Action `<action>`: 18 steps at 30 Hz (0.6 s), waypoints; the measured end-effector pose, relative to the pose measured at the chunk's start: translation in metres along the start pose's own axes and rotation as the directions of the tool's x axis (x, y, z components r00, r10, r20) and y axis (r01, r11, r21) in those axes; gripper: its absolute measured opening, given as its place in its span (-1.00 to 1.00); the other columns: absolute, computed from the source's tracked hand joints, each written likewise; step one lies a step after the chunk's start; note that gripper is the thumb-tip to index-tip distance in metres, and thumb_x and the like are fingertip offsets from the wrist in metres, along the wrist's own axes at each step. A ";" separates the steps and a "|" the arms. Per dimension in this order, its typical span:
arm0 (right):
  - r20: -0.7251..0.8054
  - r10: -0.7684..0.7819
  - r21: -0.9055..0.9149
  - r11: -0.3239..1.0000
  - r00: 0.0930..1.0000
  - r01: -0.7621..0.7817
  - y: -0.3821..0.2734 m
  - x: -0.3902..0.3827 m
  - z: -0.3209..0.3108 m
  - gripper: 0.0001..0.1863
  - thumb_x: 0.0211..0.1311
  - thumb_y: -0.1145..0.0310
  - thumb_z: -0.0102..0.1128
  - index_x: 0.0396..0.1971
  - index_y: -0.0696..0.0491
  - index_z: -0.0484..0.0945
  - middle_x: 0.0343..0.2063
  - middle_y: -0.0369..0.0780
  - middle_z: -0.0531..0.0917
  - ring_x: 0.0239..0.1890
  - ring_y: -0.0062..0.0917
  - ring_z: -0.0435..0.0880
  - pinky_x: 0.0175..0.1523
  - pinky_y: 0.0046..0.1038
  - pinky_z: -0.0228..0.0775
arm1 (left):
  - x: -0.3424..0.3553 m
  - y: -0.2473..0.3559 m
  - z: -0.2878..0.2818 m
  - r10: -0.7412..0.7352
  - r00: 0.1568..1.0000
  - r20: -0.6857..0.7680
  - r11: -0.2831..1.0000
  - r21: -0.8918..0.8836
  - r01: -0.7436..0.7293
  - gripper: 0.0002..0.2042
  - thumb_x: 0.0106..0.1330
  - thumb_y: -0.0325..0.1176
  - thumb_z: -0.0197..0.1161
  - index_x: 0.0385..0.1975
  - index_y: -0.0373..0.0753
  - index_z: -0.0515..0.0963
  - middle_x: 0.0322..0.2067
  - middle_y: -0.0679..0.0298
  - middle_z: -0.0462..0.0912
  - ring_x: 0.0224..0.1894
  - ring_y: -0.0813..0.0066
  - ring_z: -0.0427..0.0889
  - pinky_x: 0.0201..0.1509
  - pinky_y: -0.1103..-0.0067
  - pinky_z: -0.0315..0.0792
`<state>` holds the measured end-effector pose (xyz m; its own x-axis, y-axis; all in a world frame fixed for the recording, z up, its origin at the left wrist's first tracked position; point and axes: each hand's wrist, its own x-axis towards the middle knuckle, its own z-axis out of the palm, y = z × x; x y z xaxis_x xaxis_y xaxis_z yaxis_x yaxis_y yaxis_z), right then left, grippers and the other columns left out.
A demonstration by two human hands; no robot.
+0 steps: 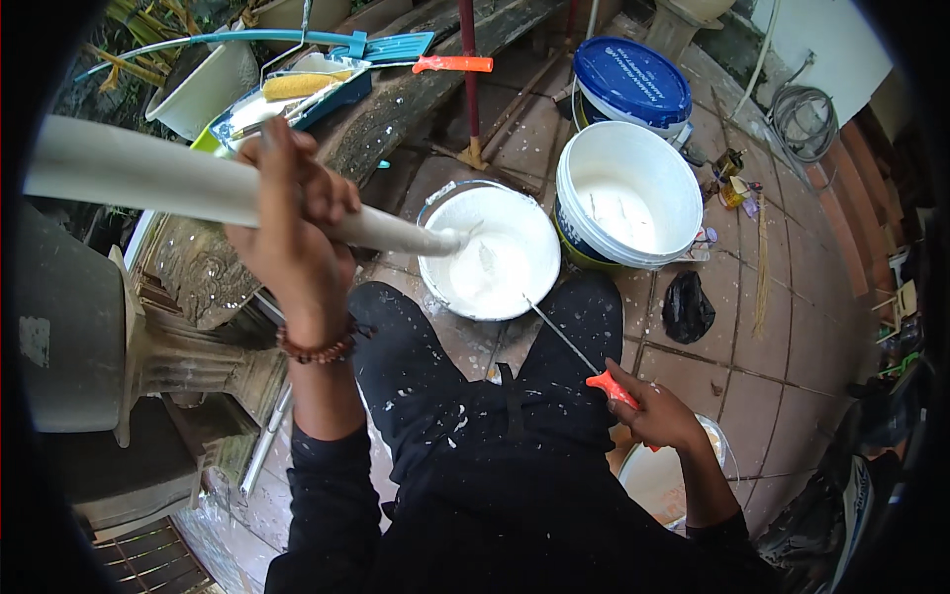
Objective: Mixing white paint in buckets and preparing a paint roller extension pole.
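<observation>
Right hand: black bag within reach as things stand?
Probably yes: no object shows between the right hand and the black bag, though the hand holds an orange handle and may need freeing first.

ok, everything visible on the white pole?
The white pole is a plain, round shaft, perhaps plastic. It slants in from the left, near end out of view, far end over or in the white bucket by the knees; contact with the contents can't be told. The left hand grips it partway along.
</observation>
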<state>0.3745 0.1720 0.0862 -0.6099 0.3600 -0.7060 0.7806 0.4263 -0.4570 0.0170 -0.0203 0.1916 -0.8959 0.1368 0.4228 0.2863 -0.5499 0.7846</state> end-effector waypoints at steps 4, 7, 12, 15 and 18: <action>-0.025 -0.071 0.007 0.997 0.997 0.071 0.011 0.005 0.010 -0.25 0.53 0.16 0.16 0.65 -0.20 0.16 -0.33 -0.16 0.75 -0.56 -0.58 0.69 -0.28 -0.44 0.59 | 0.016 0.026 0.000 0.090 0.993 0.079 0.993 -0.085 -0.083 -0.72 0.55 -0.13 0.34 -0.29 -0.21 0.55 -0.69 0.51 0.23 -0.69 0.71 0.27 -0.53 0.59 0.34; -0.050 -0.049 0.007 0.999 0.998 0.049 0.015 0.008 0.015 -0.26 0.53 0.15 0.18 0.64 -0.21 0.18 -0.27 -0.14 0.79 -0.47 -0.48 0.77 -0.22 -0.41 0.62 | 0.000 -0.028 0.021 -0.176 0.979 -0.102 0.983 0.033 0.180 -0.80 0.54 -0.27 0.33 -0.29 -0.18 0.50 -0.63 0.46 0.39 -0.71 0.67 0.31 -0.54 0.58 0.37; -0.004 -0.004 0.011 1.000 1.000 0.004 0.010 0.004 0.007 -0.25 0.50 0.09 0.23 0.62 -0.25 0.21 -0.07 -0.05 0.81 -0.19 -0.32 0.85 0.01 -0.32 0.63 | -0.010 -0.046 0.008 -0.121 0.991 0.051 0.985 0.131 0.114 -0.75 0.51 -0.21 0.38 -0.32 -0.21 0.51 -0.67 0.49 0.32 -0.70 0.73 0.26 -0.59 0.65 0.27; -0.032 -0.045 0.040 0.998 0.998 0.046 0.001 0.005 0.006 -0.19 0.47 0.08 0.24 0.65 -0.23 0.15 -0.18 -0.08 0.80 -0.31 -0.40 0.80 -0.06 -0.37 0.61 | 0.014 -0.020 0.013 -0.072 0.985 0.157 0.992 0.111 0.055 -0.73 0.54 -0.15 0.35 -0.30 -0.20 0.54 -0.68 0.53 0.24 -0.69 0.75 0.21 -0.57 0.64 0.26; 0.020 0.028 0.080 0.996 0.999 -0.030 0.000 0.005 0.005 -0.18 0.47 0.09 0.25 0.65 -0.21 0.14 -0.17 -0.06 0.79 -0.31 -0.41 0.78 -0.04 -0.36 0.60 | 0.034 0.009 0.022 -0.006 0.990 0.142 1.000 0.029 0.002 -0.72 0.49 -0.14 0.42 -0.28 -0.23 0.57 -0.67 0.51 0.29 -0.69 0.74 0.25 -0.59 0.66 0.25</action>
<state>0.3721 0.1695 0.0803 -0.5846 0.3552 -0.7295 0.8070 0.3474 -0.4775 -0.0033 -0.0029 0.2230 -0.8400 0.2559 0.4785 0.2944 -0.5258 0.7980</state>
